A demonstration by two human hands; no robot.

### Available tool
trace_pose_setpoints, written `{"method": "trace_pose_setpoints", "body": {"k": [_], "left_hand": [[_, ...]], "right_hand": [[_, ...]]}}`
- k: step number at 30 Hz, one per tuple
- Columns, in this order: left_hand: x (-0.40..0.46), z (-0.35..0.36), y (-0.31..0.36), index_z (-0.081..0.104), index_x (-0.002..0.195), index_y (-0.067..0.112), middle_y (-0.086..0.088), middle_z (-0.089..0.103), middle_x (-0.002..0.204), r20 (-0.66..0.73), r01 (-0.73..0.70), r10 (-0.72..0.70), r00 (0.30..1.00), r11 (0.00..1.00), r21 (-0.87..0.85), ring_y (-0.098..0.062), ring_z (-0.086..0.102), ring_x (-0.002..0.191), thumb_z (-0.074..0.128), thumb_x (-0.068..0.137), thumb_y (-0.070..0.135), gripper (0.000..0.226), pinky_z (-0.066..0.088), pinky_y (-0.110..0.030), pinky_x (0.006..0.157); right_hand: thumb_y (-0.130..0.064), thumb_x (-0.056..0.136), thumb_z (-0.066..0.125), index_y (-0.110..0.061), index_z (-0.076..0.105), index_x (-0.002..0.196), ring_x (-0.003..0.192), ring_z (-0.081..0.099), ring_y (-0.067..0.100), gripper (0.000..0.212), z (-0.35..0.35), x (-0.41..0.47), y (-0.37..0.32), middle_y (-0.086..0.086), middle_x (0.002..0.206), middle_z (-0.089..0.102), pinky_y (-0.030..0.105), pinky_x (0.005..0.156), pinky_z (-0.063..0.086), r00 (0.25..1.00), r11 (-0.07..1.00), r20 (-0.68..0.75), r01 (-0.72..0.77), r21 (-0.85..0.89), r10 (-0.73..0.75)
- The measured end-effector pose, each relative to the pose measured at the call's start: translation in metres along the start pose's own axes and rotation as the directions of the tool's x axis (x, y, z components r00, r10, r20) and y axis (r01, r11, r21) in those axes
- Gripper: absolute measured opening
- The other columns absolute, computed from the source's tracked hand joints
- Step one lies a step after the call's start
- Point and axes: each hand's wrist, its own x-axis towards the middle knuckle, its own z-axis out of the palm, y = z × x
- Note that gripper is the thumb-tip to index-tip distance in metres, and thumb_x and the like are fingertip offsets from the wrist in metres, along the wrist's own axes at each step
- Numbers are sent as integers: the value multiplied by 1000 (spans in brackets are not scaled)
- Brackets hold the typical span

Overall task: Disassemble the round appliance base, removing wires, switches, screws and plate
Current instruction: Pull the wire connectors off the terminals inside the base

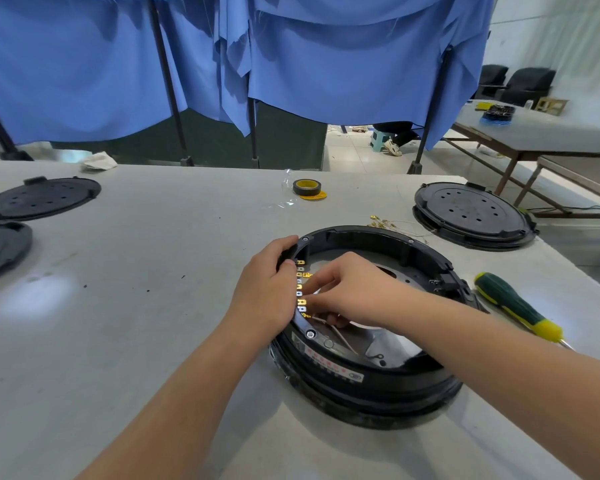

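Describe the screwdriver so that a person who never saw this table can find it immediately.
Start at the open round black appliance base that both hands are working in, near the front of the grey table. Just right of it, toward the table's right edge, the screwdriver lies flat. It is the only hand tool there: dark green handle, bright yellow collar, unlike the black round covers nearby.

Glossy black plastic appliance base (368, 379) with shiny metal plate (392, 348) inside, bright brass-coloured metal terminals (301, 289), smooth matt grey table (136, 289), rubbery green and yellow screwdriver (518, 308) handle, matt black plastic covers (471, 213), soft blue cloth curtain (291, 57)
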Motion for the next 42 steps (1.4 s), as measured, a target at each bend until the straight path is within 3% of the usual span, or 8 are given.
{"method": "trace_pose_setpoints", "body": {"k": [3,12,18,22,30,37,42], "left_hand": [[-1,-1,0,51,134,18,1,55,135,3,-4,4,1000,1000,14,-11,49,121,39,95,3,44,36,-21,99],[-2,-2,1,50,136,19,-1,54,136,19,11,-11,1000,1000,-13,-15,50,123,38,96,3,45,40,-37,107],[-1,-1,1,50,135,18,0,55,136,14,2,-2,1000,1000,-9,-11,49,121,39,95,2,45,38,-26,103],[-1,-1,1,50,135,18,1,54,136,8,-3,3,1000,1000,-4,-10,48,121,39,95,2,45,36,-22,100],[0,-1,0,52,133,17,1,56,134,11,-1,2,1000,1000,-13,-12,50,121,39,95,2,44,37,-23,99],[0,-1,0,52,133,17,-1,56,134,8,3,-3,1000,1000,-26,-14,51,122,39,94,1,44,39,-31,105],[0,-1,-1,52,133,16,-1,56,134,6,2,-2,1000,999,-32,-14,50,122,39,94,1,44,39,-28,104]], "right_hand": [[-8,83,68,-13,71,71,40,49,8,14,1,0,0,12,61,61,17,42,43,1000,999,-3,-17,38,17],[-9,85,67,-18,66,68,48,54,12,19,2,2,-3,9,65,64,20,47,46,996,996,-25,-85,-15,84],[-8,86,67,-12,64,69,39,53,4,18,-1,1,-5,1,50,59,15,42,44,990,988,4,-144,49,144],[-14,85,69,-14,68,72,44,53,5,13,-3,-1,-4,8,67,65,15,44,46,993,993,18,-117,31,117],[-13,82,71,-12,66,83,44,59,7,5,-15,-5,-1,2,59,70,18,48,51,998,998,-13,-62,24,62],[-24,82,69,-25,65,85,59,64,6,5,-19,-19,-15,-7,65,70,22,61,50,989,962,141,87,-260,-52],[-23,81,67,-26,63,70,61,60,11,11,-4,-18,-15,-6,61,63,30,67,52,994,935,71,97,-341,-77]]}}
